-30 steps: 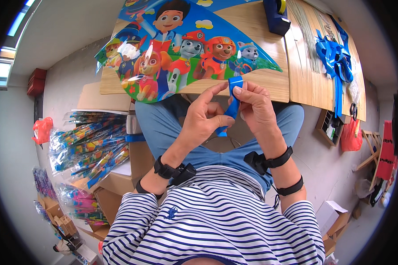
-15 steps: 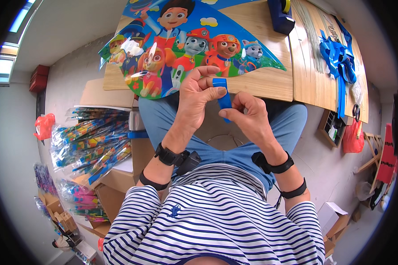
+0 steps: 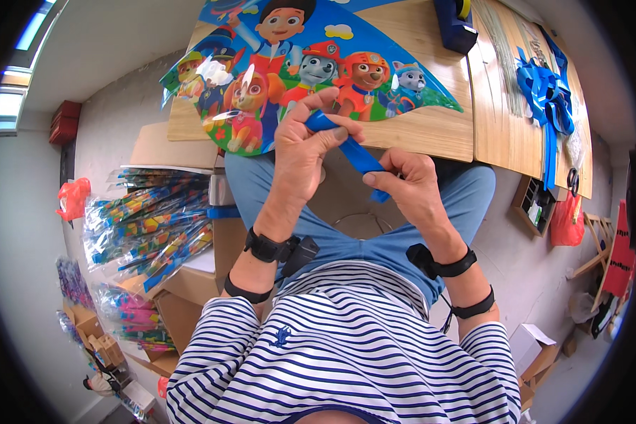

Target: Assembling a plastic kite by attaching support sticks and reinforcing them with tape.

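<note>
A blue ribbon [image 3: 360,156] stretches between my two hands above my lap, sloping down from left to right. My left hand [image 3: 305,145] pinches its upper end between thumb and fingers, with a part of the ribbon looped over the index finger. Lower down, my right hand [image 3: 408,178] grips the ribbon between thumb and forefinger, and a short end hangs below. Just beyond the hands, a large glossy kite sheet [image 3: 396,107] printed with cartoon dogs and a child lies on the wooden table and overhangs its near edge.
Tangled blue ribbons [image 3: 544,88] lie on the table's right side, near thin rods [image 3: 498,60]. A dark blue tape dispenser [image 3: 458,28] stands at the back. Scissors [image 3: 572,180] hang by the right edge. Bagged colourful kites [image 3: 155,219] are piled on a carton at left.
My hands have moved slightly apart, and more of the ribbon shows between them. The ribbon now slants more, and my right hand has shifted a little right.
</note>
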A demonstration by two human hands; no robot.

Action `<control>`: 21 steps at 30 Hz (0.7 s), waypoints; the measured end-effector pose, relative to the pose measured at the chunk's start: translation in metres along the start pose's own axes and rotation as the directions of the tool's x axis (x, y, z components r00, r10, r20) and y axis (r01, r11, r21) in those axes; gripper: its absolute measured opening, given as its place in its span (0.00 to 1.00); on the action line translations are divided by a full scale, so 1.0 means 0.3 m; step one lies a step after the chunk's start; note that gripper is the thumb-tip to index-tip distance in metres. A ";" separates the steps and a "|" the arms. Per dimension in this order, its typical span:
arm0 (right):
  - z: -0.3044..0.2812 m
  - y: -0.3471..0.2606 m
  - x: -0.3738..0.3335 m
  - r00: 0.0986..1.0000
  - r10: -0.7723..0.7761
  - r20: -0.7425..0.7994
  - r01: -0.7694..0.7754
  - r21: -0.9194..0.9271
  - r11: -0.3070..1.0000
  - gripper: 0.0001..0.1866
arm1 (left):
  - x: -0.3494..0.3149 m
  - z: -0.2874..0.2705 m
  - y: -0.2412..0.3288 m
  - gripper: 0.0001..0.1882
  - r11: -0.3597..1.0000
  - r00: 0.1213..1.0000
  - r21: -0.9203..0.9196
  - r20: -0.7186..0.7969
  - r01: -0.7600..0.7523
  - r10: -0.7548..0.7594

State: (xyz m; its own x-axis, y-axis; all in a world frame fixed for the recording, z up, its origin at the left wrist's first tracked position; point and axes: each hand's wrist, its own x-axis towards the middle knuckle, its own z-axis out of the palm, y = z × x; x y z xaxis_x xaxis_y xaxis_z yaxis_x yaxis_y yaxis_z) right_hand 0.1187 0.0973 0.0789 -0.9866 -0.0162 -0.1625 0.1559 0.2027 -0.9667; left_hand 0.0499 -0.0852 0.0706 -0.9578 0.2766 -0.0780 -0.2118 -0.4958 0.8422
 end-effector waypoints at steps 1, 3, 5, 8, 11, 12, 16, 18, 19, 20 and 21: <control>-0.006 -0.003 -0.003 1.000 0.011 0.008 -0.011 0.014 1.000 0.10 | 0.005 -0.006 0.009 0.27 0.999 1.000 0.022 -0.006 -0.026 0.026; -0.016 -0.004 -0.007 0.999 0.037 0.022 -0.038 0.038 0.999 0.13 | 0.012 -0.017 0.025 0.25 0.995 0.997 0.076 -0.040 -0.062 0.065; -0.022 0.004 -0.008 0.998 0.047 0.035 -0.048 0.016 0.999 0.15 | 0.015 -0.012 0.024 0.25 0.981 0.993 0.172 -0.063 -0.086 0.099; -0.021 0.023 -0.004 0.995 0.080 0.062 -0.080 -0.003 0.997 0.18 | 0.015 -0.001 0.021 0.25 0.964 0.986 0.234 -0.083 -0.124 0.147; -0.029 0.039 -0.010 0.986 0.113 0.121 -0.109 -0.035 0.993 0.21 | 0.008 0.008 0.018 0.25 0.952 0.987 0.291 -0.100 -0.094 0.128; -0.031 0.043 -0.014 0.982 0.145 0.124 -0.138 -0.069 0.988 0.22 | 0.006 0.009 0.018 0.25 0.947 0.988 0.311 -0.096 -0.085 0.120; -0.042 0.045 -0.027 0.973 0.155 0.171 -0.167 0.056 0.984 0.22 | 0.016 0.007 0.016 0.23 0.962 0.987 0.261 -0.119 -0.074 0.108; -0.034 0.041 -0.019 0.967 0.167 0.191 -0.173 0.015 0.985 0.19 | 0.018 0.008 0.014 0.23 0.972 0.985 0.230 -0.147 -0.050 0.086; -0.023 0.037 -0.016 0.976 0.092 0.200 -0.126 0.168 0.978 0.17 | 0.018 0.008 0.016 0.22 0.972 0.986 0.228 -0.142 -0.052 0.086; -0.001 0.033 -0.015 0.983 0.058 0.174 -0.108 0.290 0.951 0.15 | 0.018 0.008 0.018 0.22 0.972 0.987 0.227 -0.138 -0.053 0.086; 0.020 0.028 -0.013 0.988 0.053 0.144 -0.106 0.388 0.916 0.13 | 0.018 0.011 0.020 0.22 0.973 0.987 0.225 -0.132 -0.055 0.086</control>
State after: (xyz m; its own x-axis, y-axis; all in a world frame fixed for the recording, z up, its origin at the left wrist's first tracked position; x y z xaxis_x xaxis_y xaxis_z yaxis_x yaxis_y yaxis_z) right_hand 0.1241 0.0931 0.0702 -0.9596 -0.1466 -0.2403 0.2659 -0.1923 -0.9446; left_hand 0.0442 -0.0840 0.0769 -0.9897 0.1215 -0.0751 -0.1099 -0.3119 0.9437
